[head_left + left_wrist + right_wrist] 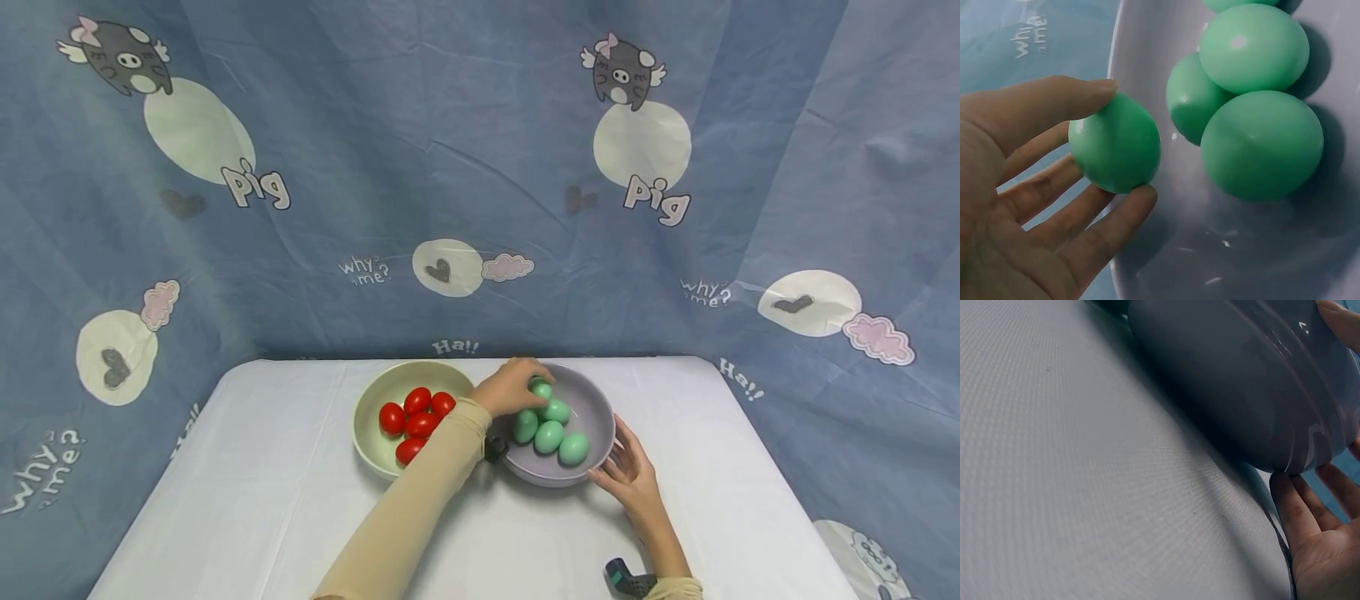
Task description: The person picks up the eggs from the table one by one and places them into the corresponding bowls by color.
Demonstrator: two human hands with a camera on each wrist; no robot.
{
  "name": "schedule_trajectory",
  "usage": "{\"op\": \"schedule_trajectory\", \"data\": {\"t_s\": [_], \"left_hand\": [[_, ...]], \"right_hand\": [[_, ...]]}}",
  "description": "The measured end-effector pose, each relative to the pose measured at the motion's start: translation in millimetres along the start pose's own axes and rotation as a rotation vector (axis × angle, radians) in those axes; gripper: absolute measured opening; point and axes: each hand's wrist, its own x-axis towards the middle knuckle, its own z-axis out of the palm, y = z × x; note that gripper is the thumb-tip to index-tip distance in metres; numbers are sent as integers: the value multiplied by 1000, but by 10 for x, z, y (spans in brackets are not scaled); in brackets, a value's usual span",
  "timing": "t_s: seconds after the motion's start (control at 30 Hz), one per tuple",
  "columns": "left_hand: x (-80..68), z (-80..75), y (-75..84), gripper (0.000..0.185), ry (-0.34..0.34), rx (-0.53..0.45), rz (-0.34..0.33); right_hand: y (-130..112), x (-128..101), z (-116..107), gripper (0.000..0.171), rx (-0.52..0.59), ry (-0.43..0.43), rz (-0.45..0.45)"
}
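In the head view my left hand reaches over the left rim of a greyish-purple bowl. Its thumb and fingertips pinch a smooth green egg, seen closely in the left wrist view beside the bowl's inner wall. Several other green eggs lie together inside this bowl. At the bowl's right side is my right hand, with thumb and fingers spread around the outer wall. The right wrist view shows these fingers against the lower side of the bowl, the thumb higher up.
A pale green bowl stands just left of the purple one, holding several red egg-shaped pieces; my left sleeve crosses its front right part. Both bowls are on a white-covered table, before a blue printed curtain.
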Motion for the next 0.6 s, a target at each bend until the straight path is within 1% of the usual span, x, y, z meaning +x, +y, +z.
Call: {"op": "schedule_trajectory", "data": {"t_s": [0.13,0.37,0.6], "left_hand": [[69,19,6,38,-27,22,-30],[149,18,100,38,-79,50,-64],[210,81,148,39,-118,118,-126]], "right_hand": [[-8,-2,3,97,5,-6,-6],[-13,1,7,97,4,0,-3],[-12,-2,9,97,5,3,-3]]}}
